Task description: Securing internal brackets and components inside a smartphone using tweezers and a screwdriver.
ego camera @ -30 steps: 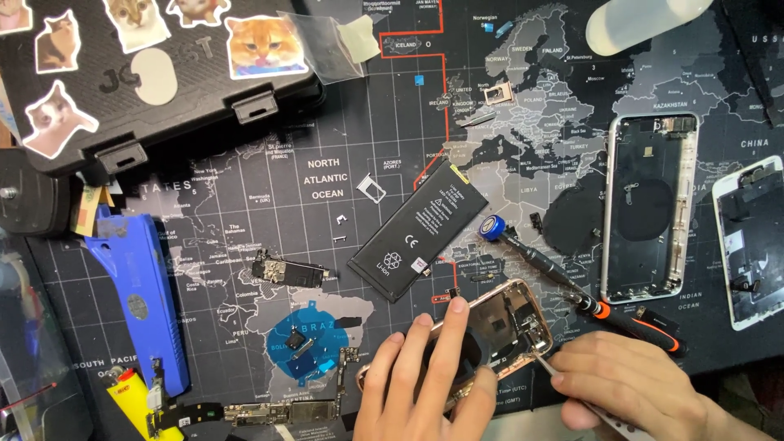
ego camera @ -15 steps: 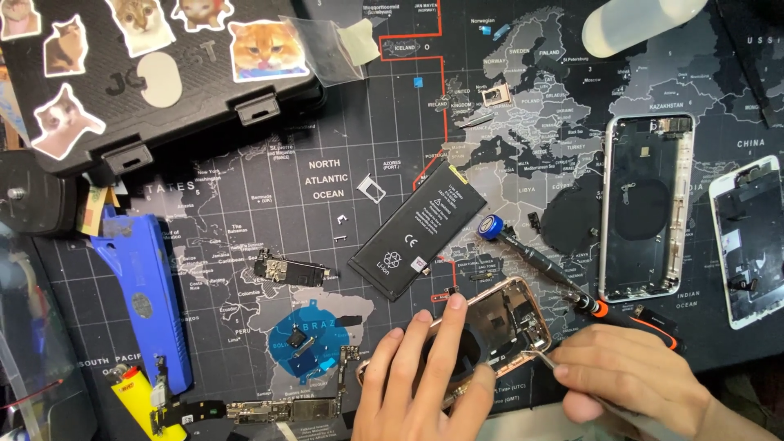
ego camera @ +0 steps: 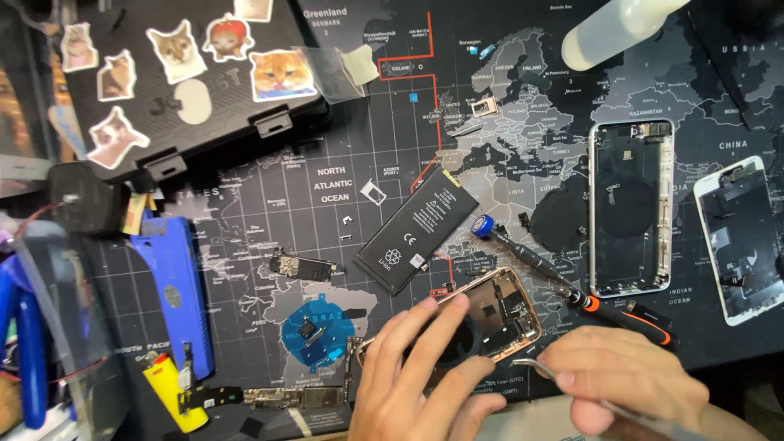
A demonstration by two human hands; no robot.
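Since the earlier frames the view has slid a little, so the sticker-covered black case (ego camera: 188,82) sits further right and the yellow lighter (ego camera: 167,390) shows more fully; the hands have barely shifted over the open phone frame (ego camera: 482,314). That gold-edged frame lies on the map-printed mat (ego camera: 327,196) of the tabletop, near the bottom edge, just below the black battery (ego camera: 418,230). The left hand (ego camera: 416,380) rests on the frame's lower left part, fingers spread and pressing flat, not clenched. The right hand (ego camera: 625,384) is pinched together on metal tweezers (ego camera: 543,371), whose tip reaches the frame's lower right edge. A screwdriver (ego camera: 572,286) with a blue cap and orange collar lies just right of the frame. The battery bears a white printed label and symbols. The case carries cut-out cat stickers in white, ginger and grey. A second, silver phone frame (ego camera: 630,208) and a white-edged screen panel (ego camera: 739,237) lie well apart at right.
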